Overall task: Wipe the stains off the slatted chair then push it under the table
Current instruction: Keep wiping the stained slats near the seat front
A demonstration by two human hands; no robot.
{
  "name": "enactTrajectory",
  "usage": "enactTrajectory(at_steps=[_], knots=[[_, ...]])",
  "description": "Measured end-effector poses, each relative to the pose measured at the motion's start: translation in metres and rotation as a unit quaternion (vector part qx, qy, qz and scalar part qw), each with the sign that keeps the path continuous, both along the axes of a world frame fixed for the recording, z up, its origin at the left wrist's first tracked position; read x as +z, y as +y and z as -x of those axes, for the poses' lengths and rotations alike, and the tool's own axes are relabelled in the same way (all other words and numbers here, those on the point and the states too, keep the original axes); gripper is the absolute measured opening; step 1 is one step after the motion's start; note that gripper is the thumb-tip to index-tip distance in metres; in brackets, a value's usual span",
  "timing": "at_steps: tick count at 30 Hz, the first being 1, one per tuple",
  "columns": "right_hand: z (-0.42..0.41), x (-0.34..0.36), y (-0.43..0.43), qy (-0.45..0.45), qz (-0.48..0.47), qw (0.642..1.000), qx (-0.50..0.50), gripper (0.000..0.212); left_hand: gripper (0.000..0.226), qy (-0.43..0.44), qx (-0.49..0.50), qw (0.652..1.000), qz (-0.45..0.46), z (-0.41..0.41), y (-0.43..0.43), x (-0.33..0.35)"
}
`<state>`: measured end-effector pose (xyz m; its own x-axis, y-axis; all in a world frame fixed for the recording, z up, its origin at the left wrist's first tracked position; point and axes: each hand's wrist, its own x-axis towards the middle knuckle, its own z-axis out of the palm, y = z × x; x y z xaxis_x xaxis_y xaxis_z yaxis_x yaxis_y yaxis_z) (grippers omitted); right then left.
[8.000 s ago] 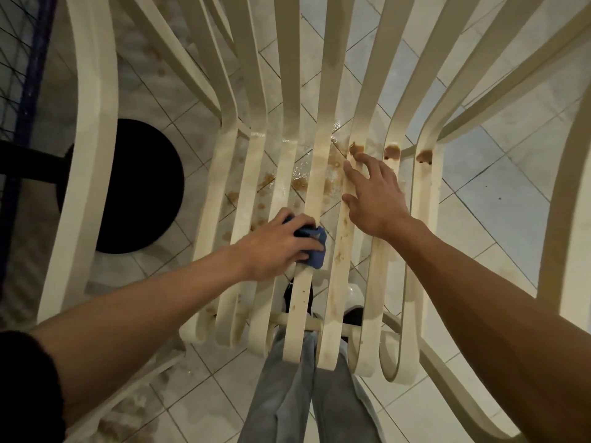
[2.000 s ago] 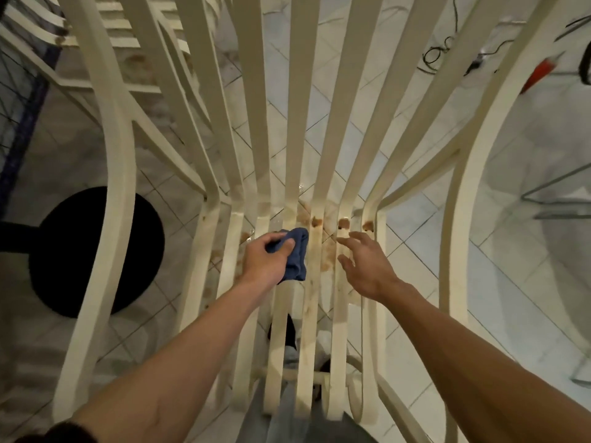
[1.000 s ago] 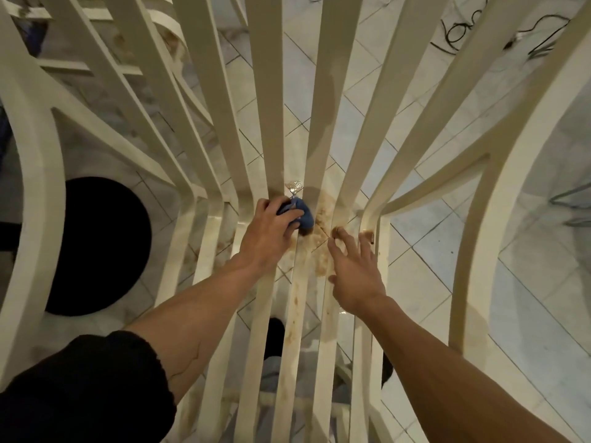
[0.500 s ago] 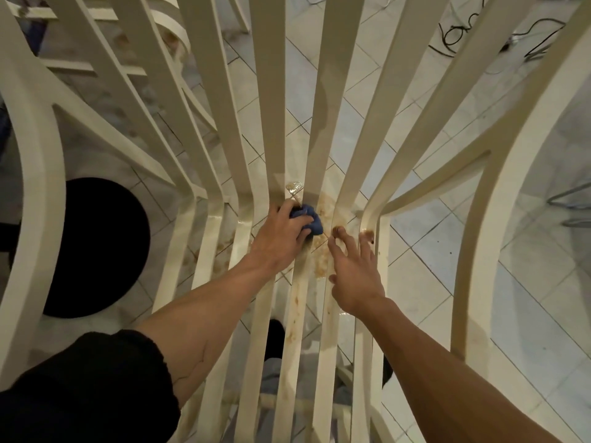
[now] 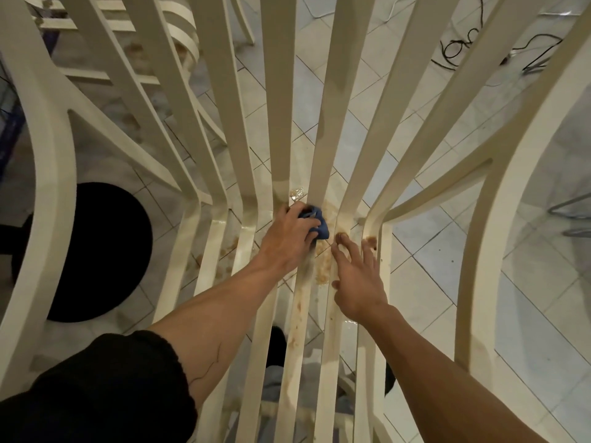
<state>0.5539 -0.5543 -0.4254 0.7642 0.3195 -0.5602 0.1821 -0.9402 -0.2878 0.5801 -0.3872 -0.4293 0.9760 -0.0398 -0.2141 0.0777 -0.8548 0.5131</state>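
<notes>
The cream slatted chair [image 5: 278,91] stands on a tiled floor [image 5: 527,314]. The left grip [image 5: 287,241] is curled round a blue cloth [image 5: 321,225], pressing it where seat meets back. The right grip [image 5: 355,276] lies spread on the slats beside brown stains [image 5: 371,240].

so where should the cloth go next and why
Probably a short slide of the blue cloth to the right, onto the brown blob on the next slat. The left hand grips the cloth at the bend of the slatted chair, and that blob sits just beside it, by the fingertips of the right hand. A second blob marks the slat beyond.
</notes>
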Motion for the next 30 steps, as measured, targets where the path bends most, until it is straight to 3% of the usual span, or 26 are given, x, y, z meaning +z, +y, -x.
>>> enactTrajectory(at_steps=[9, 16, 24, 30], knots=[[0.001, -0.001, -0.001, 0.000, -0.005, 1.000, -0.003, 0.081, 0.024, 0.100, -0.092, 0.990, -0.031, 0.002, 0.007, -0.001], [0.001, -0.002, -0.002, 0.004, -0.009, 1.000, -0.003, 0.082, 0.026, 0.030, -0.013, 0.999, -0.013, 0.000, 0.001, -0.006], [0.001, -0.002, -0.003, 0.013, -0.019, 1.000, -0.004, 0.080, 0.023, 0.100, -0.063, 0.993, -0.007, 0.017, 0.006, 0.001], [0.001, -0.002, -0.004, 0.013, -0.019, 1.000, -0.008, 0.078, 0.023, 0.086, -0.069, 0.994, -0.008, 0.019, 0.005, 0.002]])
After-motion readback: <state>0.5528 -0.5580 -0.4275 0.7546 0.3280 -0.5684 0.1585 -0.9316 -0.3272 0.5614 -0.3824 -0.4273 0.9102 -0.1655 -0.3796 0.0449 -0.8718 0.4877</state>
